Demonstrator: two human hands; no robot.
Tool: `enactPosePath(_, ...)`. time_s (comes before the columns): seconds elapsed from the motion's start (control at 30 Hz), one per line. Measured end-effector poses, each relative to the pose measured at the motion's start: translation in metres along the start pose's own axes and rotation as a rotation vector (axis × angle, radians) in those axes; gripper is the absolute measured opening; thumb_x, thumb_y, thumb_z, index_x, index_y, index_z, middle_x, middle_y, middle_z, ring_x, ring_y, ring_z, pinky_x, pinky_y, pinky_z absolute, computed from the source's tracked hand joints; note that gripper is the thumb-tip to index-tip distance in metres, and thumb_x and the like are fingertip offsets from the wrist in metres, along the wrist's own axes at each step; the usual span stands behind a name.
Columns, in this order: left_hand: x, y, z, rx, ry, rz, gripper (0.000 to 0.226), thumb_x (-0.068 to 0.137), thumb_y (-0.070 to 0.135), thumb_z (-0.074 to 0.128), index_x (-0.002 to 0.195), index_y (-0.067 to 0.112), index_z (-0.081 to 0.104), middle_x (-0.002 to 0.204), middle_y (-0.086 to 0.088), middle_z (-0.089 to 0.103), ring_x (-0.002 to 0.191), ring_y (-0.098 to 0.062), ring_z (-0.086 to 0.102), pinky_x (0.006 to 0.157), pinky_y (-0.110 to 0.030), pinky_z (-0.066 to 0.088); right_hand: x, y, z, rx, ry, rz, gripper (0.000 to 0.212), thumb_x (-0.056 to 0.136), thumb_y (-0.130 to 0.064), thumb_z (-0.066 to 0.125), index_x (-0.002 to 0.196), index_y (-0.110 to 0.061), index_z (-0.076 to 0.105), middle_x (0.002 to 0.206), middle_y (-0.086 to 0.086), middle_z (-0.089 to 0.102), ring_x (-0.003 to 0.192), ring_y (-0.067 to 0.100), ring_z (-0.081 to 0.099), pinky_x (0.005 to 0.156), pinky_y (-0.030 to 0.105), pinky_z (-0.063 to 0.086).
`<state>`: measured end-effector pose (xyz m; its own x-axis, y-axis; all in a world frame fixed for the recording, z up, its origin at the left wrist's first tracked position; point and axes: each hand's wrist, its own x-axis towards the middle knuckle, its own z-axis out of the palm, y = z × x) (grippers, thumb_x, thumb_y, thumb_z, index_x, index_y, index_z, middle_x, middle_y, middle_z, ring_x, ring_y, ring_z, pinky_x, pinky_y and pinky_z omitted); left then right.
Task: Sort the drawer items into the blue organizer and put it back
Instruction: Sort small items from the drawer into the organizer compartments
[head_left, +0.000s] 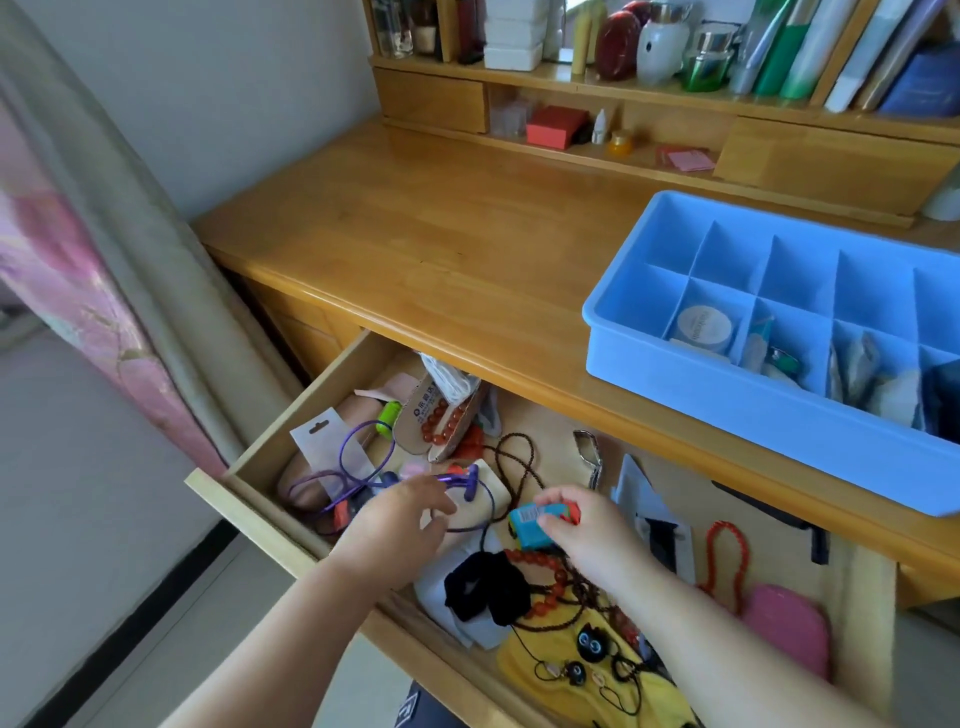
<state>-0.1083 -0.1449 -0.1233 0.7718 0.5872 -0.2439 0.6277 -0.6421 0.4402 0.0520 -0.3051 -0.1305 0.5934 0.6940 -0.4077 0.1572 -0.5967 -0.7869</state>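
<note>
Head view. The wooden drawer (291, 436) stands pulled out below the worktop (441, 234), filled with loose items. The left hand (395, 525) reaches into the left half of the drawer; its fingers curl over a purple cord (358, 457) that loops across a clear plastic packet (332, 447). Whether this grip is actually clamped on the cord cannot be told. The right hand (587, 530) is in the drawer's middle, its grip pinched on a small blue box (530, 525) with an orange end, held just above a string of red-orange beads (540, 566). Near the hands lie a black cloth item (483, 587), a yellow cloth (561, 670), a dark cord necklace (519, 462) and a metal clipper (589, 452). A pink case (789, 629) sits at the drawer's right end.

The blue organizer (727, 400) rests on the worktop, to the right, well apart from both hands. A round white tin (704, 325) occupies one front compartment; the neighbouring front compartments hold small packets.
</note>
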Motion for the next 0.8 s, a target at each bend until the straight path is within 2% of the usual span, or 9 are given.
enactPosePath(0.07,-0.004,-0.007,-0.005,-0.033,0.156,-0.006,0.022,0.09,0.015,0.055,0.102,0.026,0.069,0.112,0.012,0.064,0.105,-0.009,0.058,0.083,-0.014,0.039,0.024,-0.016,0.005,-0.159,0.08,-0.083,0.019,0.093,-0.024,0.056,0.108,-0.035,0.062,0.09,-0.016,0.058,0.072,-0.003,0.051,0.051,0.003,0.035)
enactPosePath(0.13,-0.004,-0.011,-0.01,-0.088,0.244,-0.015,0.019,0.09,0.014,0.056,0.099,0.024,0.07,0.101,0.011,0.064,0.094,-0.008,0.059,0.077,-0.016,0.041,0.049,-0.029,0.011,-0.287,0.119,-0.166,0.025,0.094,-0.024,0.054,0.115,-0.036,0.062,0.108,-0.012,0.065,0.091,0.007,0.06,0.069,0.015,0.042)
enactPosePath(0.27,0.022,-0.006,-0.012,-0.118,0.306,-0.009,0.019,0.091,0.032,0.057,0.105,0.024,0.066,0.099,0.008,0.061,0.092,-0.012,0.059,0.074,-0.023,0.045,0.096,-0.047,0.021,-0.459,0.075,-0.236,0.029,0.092,-0.028,0.054,0.119,-0.039,0.058,0.117,-0.008,0.065,0.103,0.015,0.061,0.083,0.031,0.052)
enactPosePath(0.33,0.045,0.0,-0.011,-0.072,0.284,-0.03,0.03,0.09,0.039,0.057,0.113,0.02,0.063,0.106,0.002,0.061,0.1,-0.017,0.057,0.08,-0.027,0.045,0.112,-0.049,0.024,-0.542,0.038,-0.293,0.033,0.091,-0.027,0.055,0.121,-0.038,0.058,0.121,-0.007,0.062,0.107,0.017,0.058,0.088,0.03,0.049)
enactPosePath(0.37,0.057,0.003,-0.01,-0.021,0.246,-0.042,0.034,0.089,0.042,0.057,0.114,0.019,0.061,0.108,0.001,0.06,0.101,-0.02,0.057,0.081,-0.029,0.046,0.118,-0.05,0.026,-0.595,0.0,-0.333,0.034,0.09,-0.025,0.055,0.122,-0.037,0.058,0.12,-0.007,0.06,0.107,0.017,0.057,0.086,0.027,0.046)
enactPosePath(0.43,0.074,0.004,-0.009,0.11,0.185,-0.048,0.028,0.089,0.043,0.056,0.101,0.018,0.059,0.101,0.0,0.058,0.095,-0.023,0.058,0.07,-0.032,0.044,0.125,-0.05,0.028,-0.736,-0.073,-0.424,0.036,0.088,-0.022,0.056,0.121,-0.037,0.058,0.112,-0.005,0.058,0.102,0.02,0.058,0.075,0.025,0.039)
enactPosePath(0.53,0.084,-0.003,-0.01,0.087,0.264,-0.035,0.022,0.089,0.038,0.056,0.079,0.022,0.046,0.079,0.004,0.051,0.08,-0.024,0.058,0.058,-0.029,0.031,0.129,-0.052,0.03,-0.858,-0.128,-0.534,0.035,0.087,-0.023,0.057,0.12,-0.036,0.054,0.106,0.0,0.061,0.098,0.024,0.059,0.07,0.027,0.036)
enactPosePath(0.67,0.08,-0.007,-0.009,-0.136,0.384,0.016,0.029,0.083,0.026,0.068,0.089,0.021,0.04,0.08,0.006,0.047,0.066,-0.019,0.045,0.056,-0.03,0.031,0.134,-0.055,0.032,-0.867,-0.167,-0.574,0.034,0.091,-0.029,0.052,0.123,-0.042,0.054,0.112,-0.001,0.064,0.102,0.025,0.06,0.072,0.025,0.034)
enactPosePath(0.8,0.077,-0.007,-0.01,-0.019,0.325,0.067,0.025,0.087,0.028,0.062,0.087,0.022,0.037,0.084,0.003,0.049,0.07,-0.023,0.052,0.056,-0.031,0.036,0.132,-0.053,0.043,-0.998,-0.067,-0.659,0.026,0.095,-0.032,0.046,0.119,-0.032,0.057,0.107,0.004,0.06,0.096,0.03,0.061,0.067,0.027,0.034)
